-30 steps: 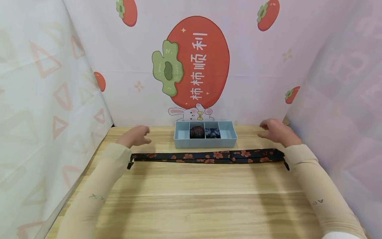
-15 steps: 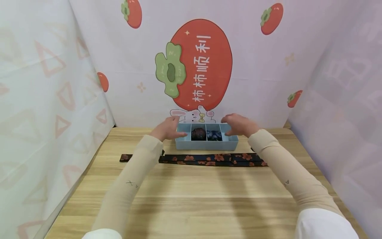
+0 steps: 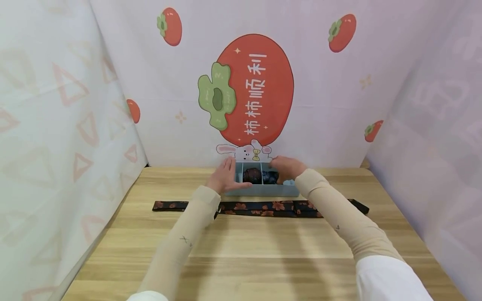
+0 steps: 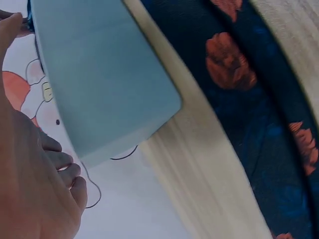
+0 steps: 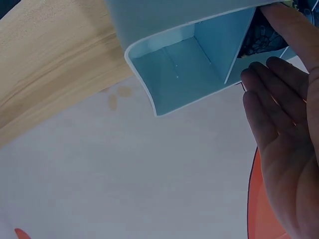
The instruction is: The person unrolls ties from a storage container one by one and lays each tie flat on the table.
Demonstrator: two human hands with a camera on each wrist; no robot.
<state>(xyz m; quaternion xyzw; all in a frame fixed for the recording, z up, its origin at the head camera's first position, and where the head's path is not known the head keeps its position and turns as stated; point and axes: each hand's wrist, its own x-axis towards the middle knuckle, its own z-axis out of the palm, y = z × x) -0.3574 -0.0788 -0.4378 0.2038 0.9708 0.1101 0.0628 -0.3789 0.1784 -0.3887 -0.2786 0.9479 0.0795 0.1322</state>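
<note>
A pale blue box [image 3: 263,191] with divided compartments stands at the back of the table. One compartment holds a dark reddish rolled tie [image 3: 251,176], and beside it sits a dark blue rolled tie [image 3: 269,177]. My left hand [image 3: 221,177] is at the box's left end, thumb stretched across the front and fingers towards the back. Over the right part reaches my right hand [image 3: 289,168]. Its thumb [image 5: 291,27] lies at the blue rolled tie's compartment, and its fingers extend behind the box. Whether either hand touches a tie, I cannot tell.
A dark tie with orange flowers [image 3: 278,205] lies flat across the table in front of the box, partly hidden by both forearms. Behind the box hangs a white cloth [image 3: 320,125] with printed persimmons. More cloth hangs at both sides of the wooden table [image 3: 244,267].
Both hands have moved inward from above the flat tie's ends to the box. The left thumb now lies across its front, and the right hand covers part of its right side.
</note>
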